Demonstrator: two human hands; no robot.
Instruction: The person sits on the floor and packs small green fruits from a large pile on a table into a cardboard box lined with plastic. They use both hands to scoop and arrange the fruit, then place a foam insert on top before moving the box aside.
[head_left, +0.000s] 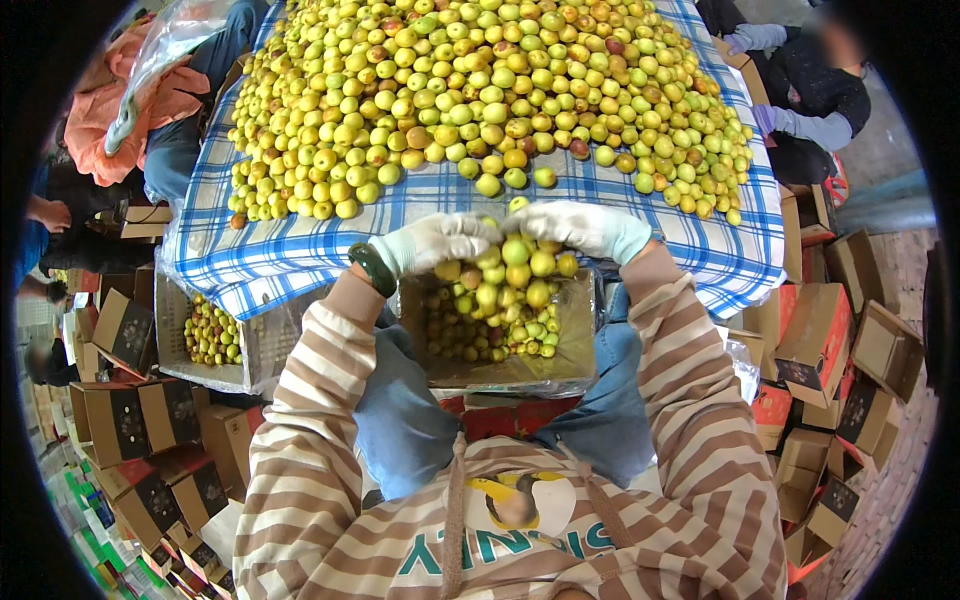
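Observation:
A large heap of yellow-green jujube fruits (465, 90) covers the far part of a blue-and-white checked cloth (292, 244). At the cloth's near edge, my left hand (442, 240), in a white work glove, curves over a cluster of fruits from the left. From the right my gloved right hand (574, 225) cups the same cluster, its fingertips close to the left ones. Loose fruits (517, 262) lie or drop below both palms, over an open cardboard box (510, 373) between my knees. More fruits are inside that box. Whether either hand grips a fruit is hidden by the gloves.
A plastic-lined crate (202, 375) with fruits stands left of the box, partly under the cloth. Empty cartons (814, 337) are piled at the right, and others (116, 420) at the left. One person (810, 97) sits at the far right, another (180, 97) at the far left.

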